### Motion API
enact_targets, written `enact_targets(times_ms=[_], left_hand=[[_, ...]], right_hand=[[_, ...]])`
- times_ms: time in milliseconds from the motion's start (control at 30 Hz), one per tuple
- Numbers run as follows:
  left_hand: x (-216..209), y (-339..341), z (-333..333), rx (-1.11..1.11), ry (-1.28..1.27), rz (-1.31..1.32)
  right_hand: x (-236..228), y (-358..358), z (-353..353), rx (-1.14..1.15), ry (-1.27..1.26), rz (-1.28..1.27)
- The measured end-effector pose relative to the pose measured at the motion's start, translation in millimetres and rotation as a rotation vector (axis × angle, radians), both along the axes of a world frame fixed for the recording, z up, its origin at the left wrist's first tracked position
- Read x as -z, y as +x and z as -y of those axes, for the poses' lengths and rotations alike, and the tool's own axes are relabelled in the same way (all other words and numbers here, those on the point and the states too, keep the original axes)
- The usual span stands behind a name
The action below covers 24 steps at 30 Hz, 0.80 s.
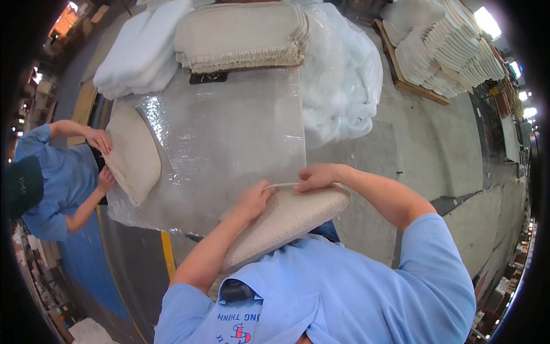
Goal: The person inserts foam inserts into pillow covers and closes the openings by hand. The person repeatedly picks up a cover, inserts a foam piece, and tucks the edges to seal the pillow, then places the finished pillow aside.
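The beige cushion pad is sitting in the lower middle of the frame, its long axis running diagonally from lower left up to upper right, the rounded end pointing toward the right and up. The left hand is curling over its upper edge, fingers closed on the rim, and the right hand is pinching that same edge just to the right. The pad is tilting, its near end tucked against the person's blue shirt, its far edge lying at the near edge of the worktop, which is wrapped in shiny clear plastic film. On the left of the frame a co-worker in blue is pressing both hands onto a second beige pad at the worktop's left edge. At the top, a stack of beige pads is resting beside white foam sheets. Crumpled clear plastic is piling up at upper right, with more white stacked pads on a pallet beyond.
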<state>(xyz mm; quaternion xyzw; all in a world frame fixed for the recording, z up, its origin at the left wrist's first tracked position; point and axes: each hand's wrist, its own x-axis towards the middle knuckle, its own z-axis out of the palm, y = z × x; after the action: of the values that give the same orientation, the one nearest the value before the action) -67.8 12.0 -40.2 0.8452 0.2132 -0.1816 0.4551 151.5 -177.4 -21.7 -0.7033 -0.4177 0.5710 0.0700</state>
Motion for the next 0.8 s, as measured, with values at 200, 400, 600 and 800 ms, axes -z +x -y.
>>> enact_targets(times_ms=[200, 400, 600, 800], left_hand=[[-7.7, -29.2, -11.2, 0.028, -0.073, -0.389], [19.2, -35.3, 14.3, -0.101, 0.319, -0.096], [49.2, -36.6, 14.3, -0.184, 0.527, 0.095], [54.6, -35.3, 11.2, -0.226, 0.519, 0.126]], right_hand=[[8.9, -32.2, -18.1, -0.013, 0.06, 0.098], [22.8, -54.4, -41.8, -0.095, -0.15, 0.257], [32.7, -63.2, -34.4, 0.014, 0.03, 0.335], [43.3, -63.8, -34.1, 0.126, 0.118, 0.32]])
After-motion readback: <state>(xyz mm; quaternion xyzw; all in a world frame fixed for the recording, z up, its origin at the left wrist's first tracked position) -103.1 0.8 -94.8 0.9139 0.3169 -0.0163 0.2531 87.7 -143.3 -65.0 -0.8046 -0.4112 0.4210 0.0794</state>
